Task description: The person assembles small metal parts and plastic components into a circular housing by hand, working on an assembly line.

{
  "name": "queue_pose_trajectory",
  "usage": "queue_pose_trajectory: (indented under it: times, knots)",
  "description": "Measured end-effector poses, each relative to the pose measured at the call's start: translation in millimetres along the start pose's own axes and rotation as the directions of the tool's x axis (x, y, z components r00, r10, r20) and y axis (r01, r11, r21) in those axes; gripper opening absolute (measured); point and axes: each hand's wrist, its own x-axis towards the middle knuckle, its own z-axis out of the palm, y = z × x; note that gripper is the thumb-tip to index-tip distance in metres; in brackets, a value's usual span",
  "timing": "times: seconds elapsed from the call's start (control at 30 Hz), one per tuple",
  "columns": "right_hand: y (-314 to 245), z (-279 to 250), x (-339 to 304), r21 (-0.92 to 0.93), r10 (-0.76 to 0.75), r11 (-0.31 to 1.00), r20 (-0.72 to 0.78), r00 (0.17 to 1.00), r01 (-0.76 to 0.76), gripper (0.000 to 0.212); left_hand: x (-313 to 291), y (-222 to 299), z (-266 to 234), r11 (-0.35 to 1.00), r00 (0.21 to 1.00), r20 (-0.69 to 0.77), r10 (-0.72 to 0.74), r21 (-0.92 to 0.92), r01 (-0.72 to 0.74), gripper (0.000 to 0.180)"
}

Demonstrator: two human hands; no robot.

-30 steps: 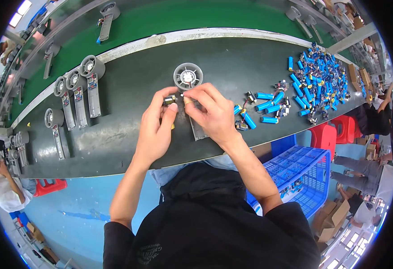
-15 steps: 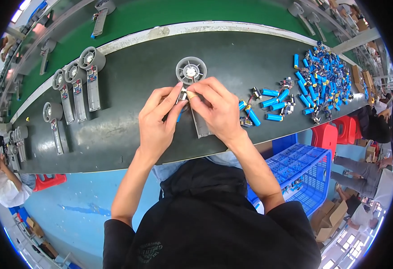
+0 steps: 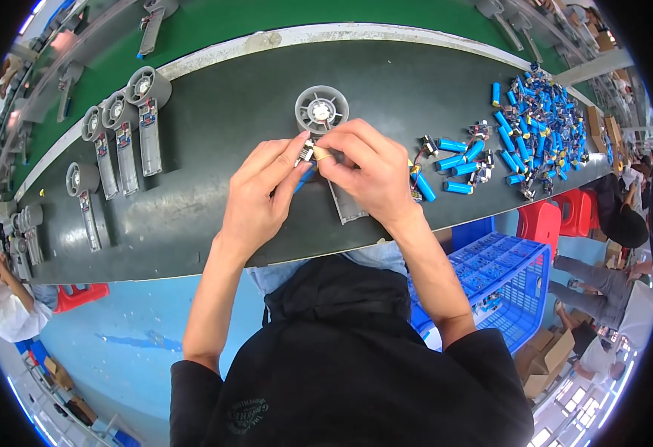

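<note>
Head view: both hands, the left hand (image 3: 263, 197) and right hand (image 3: 367, 175), are now pinching a small circuit board (image 3: 306, 153) nearer the grey fan housing (image 3: 321, 110), with a blue battery cell (image 3: 304, 179) dangling below.

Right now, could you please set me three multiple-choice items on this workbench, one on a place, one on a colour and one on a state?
1. Where does the pile of loose cylindrical cells lie?
A. To the person's right
B. To the person's left
C. On the floor

2. What colour are those cells?
A. Red
B. Blue
C. Yellow

3. What are both hands doing?
A. Resting flat on the belt
B. Hanging off the belt
C. Pinching a small part together

Answers: 1 A, the pile sits at the belt's right end. 2 B, their sleeves are blue. 3 C, the left hand and right hand meet at a small part just below the grey round fan housing.
</note>
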Motion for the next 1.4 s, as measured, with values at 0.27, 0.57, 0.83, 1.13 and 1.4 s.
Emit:
queue_pose_trajectory:
  times: [0.27, 0.57, 0.83, 1.13, 1.4]
  knots:
    - [7, 2, 1, -0.045, -0.158, 0.987, -0.015, 0.987, 0.157, 0.016, 3, -1, -6, 0.998, 0.995, 0.097, -0.035, -0.046, 0.04, 0.031]
    - [8, 4, -1, -0.017, -0.115, 0.993, 0.022, 0.993, 0.115, 0.019, 3, -6, -8, 0.994, 0.993, 0.113, -0.034, -0.099, 0.045, 0.031]
    - [11, 1, -1, -0.062, -0.204, 0.977, 0.028, 0.979, 0.205, 0.021, 9, -5, -18, 0.996, 0.976, 0.219, -0.01, -0.086, 0.03, 0.033]
    - [5, -1, 2, -0.089, -0.156, 0.983, 0.052, 0.986, 0.16, 0.024, 3, -6, -7, 0.988, 0.993, 0.093, -0.069, -0.133, 0.081, 0.029]
    - [-23, -17, -7, 0.042, 0.609, 0.776, 0.209, 0.765, -0.629, 0.043, 11, 5, 17, 0.826, 0.94, 0.089, -0.328, -0.456, 0.332, 0.027]
